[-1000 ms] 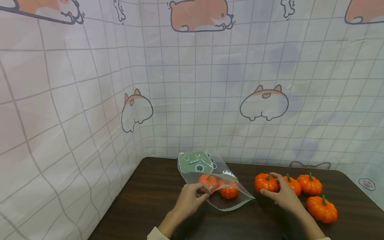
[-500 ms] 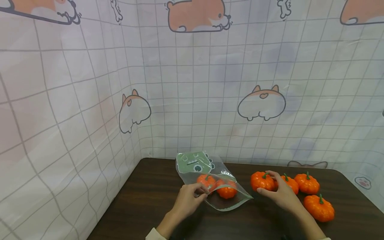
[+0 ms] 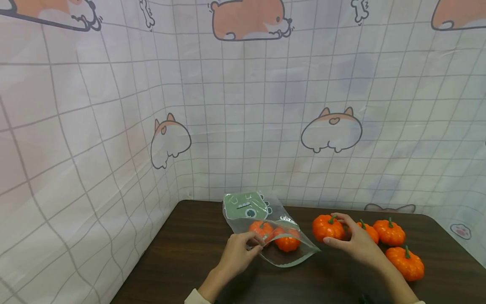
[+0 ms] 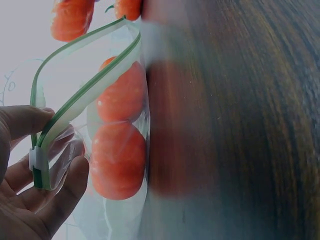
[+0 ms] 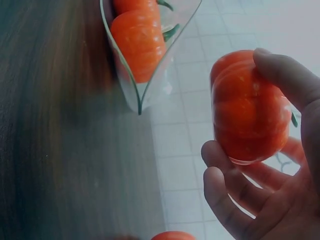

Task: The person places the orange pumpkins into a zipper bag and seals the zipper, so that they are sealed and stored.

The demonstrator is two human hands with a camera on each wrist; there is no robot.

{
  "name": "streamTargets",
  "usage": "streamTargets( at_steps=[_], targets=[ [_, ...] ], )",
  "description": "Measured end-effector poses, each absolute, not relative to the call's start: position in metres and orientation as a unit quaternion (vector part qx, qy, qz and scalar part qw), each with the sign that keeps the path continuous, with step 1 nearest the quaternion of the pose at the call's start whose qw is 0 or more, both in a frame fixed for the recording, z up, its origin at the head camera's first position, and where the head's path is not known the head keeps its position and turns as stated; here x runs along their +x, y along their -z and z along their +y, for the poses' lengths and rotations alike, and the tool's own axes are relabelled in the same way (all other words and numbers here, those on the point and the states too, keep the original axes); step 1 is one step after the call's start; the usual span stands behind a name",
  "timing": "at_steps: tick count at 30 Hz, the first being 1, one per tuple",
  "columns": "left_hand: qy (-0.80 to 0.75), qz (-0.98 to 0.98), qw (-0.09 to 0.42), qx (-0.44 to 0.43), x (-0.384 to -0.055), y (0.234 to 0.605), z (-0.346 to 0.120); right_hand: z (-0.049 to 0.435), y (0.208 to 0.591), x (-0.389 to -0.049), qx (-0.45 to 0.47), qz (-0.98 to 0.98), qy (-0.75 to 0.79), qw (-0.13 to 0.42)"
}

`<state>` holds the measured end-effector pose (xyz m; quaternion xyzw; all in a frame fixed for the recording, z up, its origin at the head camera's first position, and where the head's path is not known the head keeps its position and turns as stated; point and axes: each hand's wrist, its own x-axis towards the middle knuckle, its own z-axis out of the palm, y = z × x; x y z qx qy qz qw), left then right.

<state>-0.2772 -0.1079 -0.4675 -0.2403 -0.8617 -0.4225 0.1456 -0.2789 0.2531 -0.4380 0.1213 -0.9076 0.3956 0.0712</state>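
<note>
Orange pumpkin (image 3: 327, 228) hung near the open bag (image 3: 258, 211), right hand (image 3: 358, 242) curled round it, left hand (image 3: 238, 253) pinching the bag's edge; looked mid-transfer, next move probably needed that mouth wide.

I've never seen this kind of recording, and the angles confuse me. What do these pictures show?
There is no machine, only a person at work. The wide picture comes from a camera on the head, the two close ones from a camera on each wrist. The left hand holds a clear zip bag by its open end; two orange pumpkins are inside. The right hand grips a third pumpkin above the dark wooden table. Three more pumpkins rest on the table's right side.
</note>
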Motion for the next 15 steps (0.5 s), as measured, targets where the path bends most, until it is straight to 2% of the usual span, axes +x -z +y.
streamTargets(
  at_steps=[15],
  targets=[
    [0.431, -0.859, 0.143, -0.237, -0.2781, 0.4666, -0.1086, 0.2435, 0.4273, -0.2710, 0.168, -0.886, -0.431, 0.034]
  ],
)
